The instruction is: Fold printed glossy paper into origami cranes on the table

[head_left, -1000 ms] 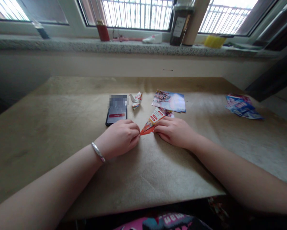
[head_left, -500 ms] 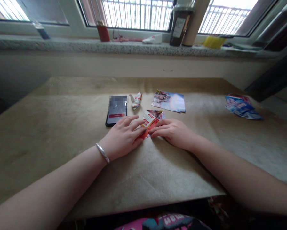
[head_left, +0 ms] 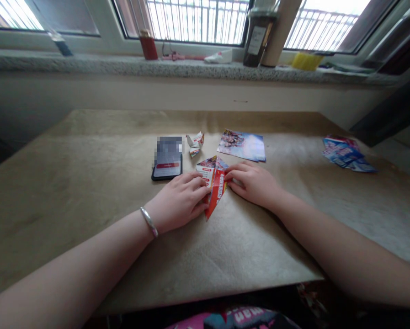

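A folded sheet of printed paper [head_left: 218, 185], red and white with a kite-like outline, lies on the table between my hands. Its pointed end faces me. My left hand [head_left: 182, 198], with a silver bangle at the wrist, grips the paper's left edge with bent fingers. On the other side my right hand [head_left: 254, 185] pinches the right edge between thumb and fingers. Just beyond the paper stands a small folded paper figure [head_left: 195, 144]. A phone [head_left: 167, 157] with a lit screen lies flat beyond my left hand.
Flat printed sheets [head_left: 242, 145] lie behind my right hand. More blue and red printed papers [head_left: 347, 153] are fanned out at the far right of the table [head_left: 88, 183]. A windowsill [head_left: 191, 68] holds a dark jar [head_left: 256, 39] and a red container [head_left: 148, 45].
The paper has turned, so its point now faces me and more of its red face shows. My hands have moved a little apart, to its two side edges.
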### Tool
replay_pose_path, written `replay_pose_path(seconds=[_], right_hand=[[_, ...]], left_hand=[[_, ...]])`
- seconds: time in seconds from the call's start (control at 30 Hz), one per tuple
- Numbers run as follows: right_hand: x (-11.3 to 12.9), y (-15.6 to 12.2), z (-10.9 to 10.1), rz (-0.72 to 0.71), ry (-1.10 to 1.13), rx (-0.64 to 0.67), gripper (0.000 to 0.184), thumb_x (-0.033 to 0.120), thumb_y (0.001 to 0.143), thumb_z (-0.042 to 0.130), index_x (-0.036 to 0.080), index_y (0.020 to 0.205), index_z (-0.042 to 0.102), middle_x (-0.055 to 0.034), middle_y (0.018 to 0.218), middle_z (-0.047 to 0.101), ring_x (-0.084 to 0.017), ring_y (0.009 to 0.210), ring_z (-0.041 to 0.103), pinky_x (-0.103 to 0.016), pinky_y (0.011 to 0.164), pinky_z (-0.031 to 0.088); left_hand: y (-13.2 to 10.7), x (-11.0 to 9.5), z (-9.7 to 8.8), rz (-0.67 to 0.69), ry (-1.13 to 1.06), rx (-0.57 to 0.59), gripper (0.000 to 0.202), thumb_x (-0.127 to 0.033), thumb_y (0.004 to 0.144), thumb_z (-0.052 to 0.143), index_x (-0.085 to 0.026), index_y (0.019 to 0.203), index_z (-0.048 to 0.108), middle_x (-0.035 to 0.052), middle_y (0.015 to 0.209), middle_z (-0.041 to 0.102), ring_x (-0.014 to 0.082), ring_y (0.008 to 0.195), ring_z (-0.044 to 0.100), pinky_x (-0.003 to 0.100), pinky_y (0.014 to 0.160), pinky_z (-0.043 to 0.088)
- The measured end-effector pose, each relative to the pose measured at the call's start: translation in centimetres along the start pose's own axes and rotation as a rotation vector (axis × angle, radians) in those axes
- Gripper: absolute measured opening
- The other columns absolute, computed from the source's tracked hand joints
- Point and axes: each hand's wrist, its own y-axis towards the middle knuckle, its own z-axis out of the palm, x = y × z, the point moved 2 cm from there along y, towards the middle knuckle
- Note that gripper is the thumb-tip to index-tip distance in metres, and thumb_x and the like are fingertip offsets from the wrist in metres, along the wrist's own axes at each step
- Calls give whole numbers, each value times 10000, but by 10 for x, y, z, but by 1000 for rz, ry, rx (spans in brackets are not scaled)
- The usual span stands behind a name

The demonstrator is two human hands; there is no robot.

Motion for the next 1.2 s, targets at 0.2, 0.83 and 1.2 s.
replay_pose_path(seconds=[0.2, 0.83, 1.2], right_hand=[[0, 1, 3, 44, 16, 26, 287, 314, 860, 531, 182, 1103, 612, -81, 1156, 645, -236, 1095, 547, -386, 954, 444], [-8, -5, -9, 221, 207, -28, 401, 365, 876, 522, 207, 1245, 528, -78, 1158, 644, -233, 1076, 576, -408, 939, 455], [-12, -8, -19, 185, 81, 24, 247, 365, 884, 503, 225, 995, 673, -43, 974, 706, -218, 939, 616, -375, 846, 482]], left_hand=[[-2, 1, 4, -23, -25, 9, 357, -320, 865, 533, -131, 1165, 570, 153, 1452, 347, 293, 1361, 280, 444, 1116, 295], [-2, 4, 3, -32, -115, 133, 465, -399, 839, 526, -166, 1240, 506, 103, 1415, 427, 262, 1309, 369, 428, 1116, 265], [-3, 4, 4, -20, -129, 100, 464, -405, 839, 546, -170, 1238, 508, 101, 1393, 452, 259, 1296, 384, 419, 1085, 319]])
